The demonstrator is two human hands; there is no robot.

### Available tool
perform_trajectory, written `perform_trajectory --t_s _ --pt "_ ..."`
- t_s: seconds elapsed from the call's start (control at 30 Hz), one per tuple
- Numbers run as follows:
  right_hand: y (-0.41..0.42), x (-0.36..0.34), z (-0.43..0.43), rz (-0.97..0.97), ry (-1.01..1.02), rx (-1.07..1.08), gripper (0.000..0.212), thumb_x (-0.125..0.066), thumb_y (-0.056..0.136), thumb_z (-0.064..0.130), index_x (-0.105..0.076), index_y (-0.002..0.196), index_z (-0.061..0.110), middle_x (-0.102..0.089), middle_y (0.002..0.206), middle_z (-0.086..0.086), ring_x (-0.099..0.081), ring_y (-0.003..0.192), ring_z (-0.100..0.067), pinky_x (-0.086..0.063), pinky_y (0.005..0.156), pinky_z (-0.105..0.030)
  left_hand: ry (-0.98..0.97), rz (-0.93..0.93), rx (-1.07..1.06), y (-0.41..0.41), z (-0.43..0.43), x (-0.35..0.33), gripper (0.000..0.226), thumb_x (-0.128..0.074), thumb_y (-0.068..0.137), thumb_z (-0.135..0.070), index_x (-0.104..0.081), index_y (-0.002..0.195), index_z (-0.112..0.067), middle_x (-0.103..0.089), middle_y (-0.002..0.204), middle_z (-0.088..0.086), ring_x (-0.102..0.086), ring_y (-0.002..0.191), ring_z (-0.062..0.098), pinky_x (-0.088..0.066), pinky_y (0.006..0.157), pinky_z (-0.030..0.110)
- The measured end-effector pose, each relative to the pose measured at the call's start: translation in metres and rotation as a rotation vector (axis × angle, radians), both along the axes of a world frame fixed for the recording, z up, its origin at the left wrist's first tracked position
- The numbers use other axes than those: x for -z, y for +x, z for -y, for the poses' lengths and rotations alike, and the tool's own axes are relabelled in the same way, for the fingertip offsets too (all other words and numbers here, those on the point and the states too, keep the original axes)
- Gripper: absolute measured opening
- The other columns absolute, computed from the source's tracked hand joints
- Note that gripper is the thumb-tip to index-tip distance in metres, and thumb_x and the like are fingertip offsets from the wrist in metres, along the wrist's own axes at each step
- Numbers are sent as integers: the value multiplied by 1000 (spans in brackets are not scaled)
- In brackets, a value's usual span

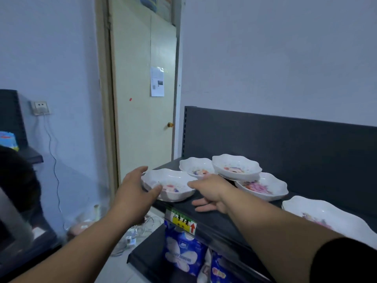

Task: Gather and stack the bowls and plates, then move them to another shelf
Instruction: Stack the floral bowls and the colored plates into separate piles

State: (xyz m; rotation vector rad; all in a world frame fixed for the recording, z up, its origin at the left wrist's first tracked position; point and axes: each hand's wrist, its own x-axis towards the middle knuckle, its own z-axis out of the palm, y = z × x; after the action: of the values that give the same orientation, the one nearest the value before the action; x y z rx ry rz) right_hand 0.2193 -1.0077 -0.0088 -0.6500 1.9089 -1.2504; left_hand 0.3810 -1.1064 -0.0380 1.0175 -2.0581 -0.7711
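Several white scalloped bowls with floral prints stand on the dark top shelf (222,219). My left hand (135,190) grips the nearest bowl (173,180) at its left rim, thumb inside and fingers round the outside. My right hand (212,193) reaches toward the same bowl's right side with straight, spread fingers; the top finger meets the rim and the lower fingers lie on the shelf. Behind stand a second bowl (194,166) and a third bowl (236,166), which sits raised on another dish. A fourth bowl (265,186) and a large plate (326,215) lie to the right.
The shelf's dark back panel (285,144) rises behind the dishes. A lower shelf holds blue packages (183,250). A cream door (142,99) stands to the left of the shelf, with cables and clutter on the floor (130,235). Another dark shelf unit (12,119) is at far left.
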Motion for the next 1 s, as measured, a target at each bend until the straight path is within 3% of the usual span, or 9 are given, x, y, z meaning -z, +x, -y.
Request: perform_trajectory --t_s 0.1,0.2,0.33,0.43,0.53,0.63,0.77,0.9,1.0 --pt "1 12 15 81 -6 38 53 -54 95 10 -36 146 10 -58 120 -15 -68 79 -23 -61 62 -32 153 -27 36 -6 11 3 74 -70 84 -36 -32 146 -21 -49 139 5 -53 105 20 -46 82 30" --pt "1 15 20 89 -4 53 45 -47 94 1 -40 139 3 -65 100 -18 -68 75 -23 -59 63 -29 282 -118 107 -11 14 8 81 -73 81 -35 -28 148 -23 -50 136 0 -54 89 11 -45 69 24" --pt "-5 16 14 83 -24 46 46 -48 90 -2 -44 136 3 -67 95 -19 -70 71 -24 -62 63 -29 313 -179 137 -7 4 9 87 -78 76 -34 -28 147 -24 -52 126 -4 -49 79 -2 -42 54 18" --pt "-9 10 -6 76 -65 -1 45 -49 89 -2 -49 133 10 -69 99 -19 -71 71 -25 -62 65 -31 299 -231 187 -1 -14 2 88 -81 71 -30 -33 144 -24 -54 107 -16 -55 84 -1 -47 61 22" --pt "-15 0 -37 54 -94 -31 39 -52 89 -1 -49 123 18 -71 95 -15 -71 69 -23 -62 66 -33 287 -265 214 -2 -35 -8 91 -83 67 -31 -33 144 -27 -52 133 -7 -56 98 10 -48 66 21" --pt "-30 -11 -72 -13 -111 -5 48 -57 86 3 -47 128 24 -72 93 -10 -70 66 -21 -60 60 -32 250 -270 278 -15 -61 -19 93 -84 62 -37 -34 141 -34 -49 135 -12 -54 113 15 -50 85 33" --pt "-56 -29 -125 -133 -116 92 46 -63 85 9 -47 123 30 -72 90 -5 -67 59 -15 -57 58 -30 215 -318 396 -48 -100 -31 85 -87 61 -32 -37 128 -43 -48 108 -32 -55 99 2 -44 90 29" --pt "-89 -42 -188 -261 -108 215 41 -60 88 6 -51 123 25 -72 93 -10 -63 53 -11 -49 46 -23 225 -344 499 -88 -145 -36 87 -89 60 -27 -40 131 -38 -55 116 -24 -59 105 3 -47 93 28" --pt "-116 -47 -233 -319 -101 287 48 -50 90 -1 -52 131 24 -70 84 -15 -61 50 -13 -49 46 -23 232 -318 597 -117 -175 -34 96 -92 51 -39 -42 132 -37 -58 120 -25 -61 105 -2 -49 93 27"
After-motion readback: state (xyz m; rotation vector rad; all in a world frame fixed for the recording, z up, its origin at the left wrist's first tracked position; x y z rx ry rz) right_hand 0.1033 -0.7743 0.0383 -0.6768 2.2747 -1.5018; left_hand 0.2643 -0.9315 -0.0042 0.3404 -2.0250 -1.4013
